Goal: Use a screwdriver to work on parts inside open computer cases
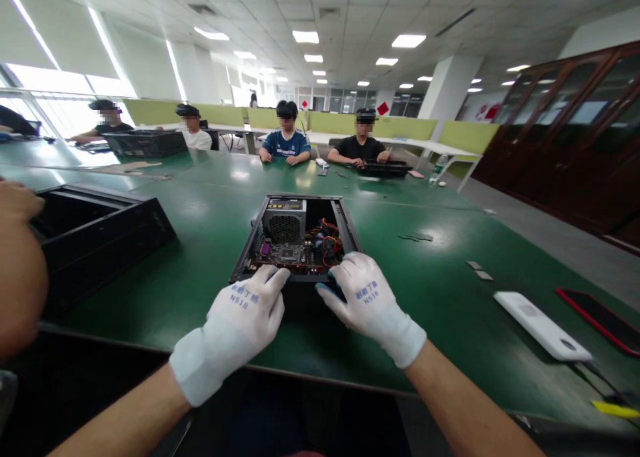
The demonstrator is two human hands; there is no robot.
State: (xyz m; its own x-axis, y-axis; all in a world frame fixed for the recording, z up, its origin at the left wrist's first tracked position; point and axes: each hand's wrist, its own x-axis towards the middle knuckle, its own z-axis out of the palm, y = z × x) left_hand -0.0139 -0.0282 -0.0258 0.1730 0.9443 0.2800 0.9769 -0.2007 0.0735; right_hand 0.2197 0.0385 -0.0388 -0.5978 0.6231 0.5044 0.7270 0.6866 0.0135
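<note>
On the green worktop [430,270], an open computer case [303,279] is laid insides-up, giving access; its near edge is touched by left hand [250,307] and right hand [363,293]; whether either grip is clamped cannot be told.

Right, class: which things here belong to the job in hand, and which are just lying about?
In the job: open computer case, power supply, circuit board, wires, left glove, right glove.
Apparently lying about: white box with cable, red-edged black slab, grey pieces, bottle.

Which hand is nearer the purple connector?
Left. The left hand is at the near edge of the case, just before the connector; the right hand is farther right along that edge.
</note>
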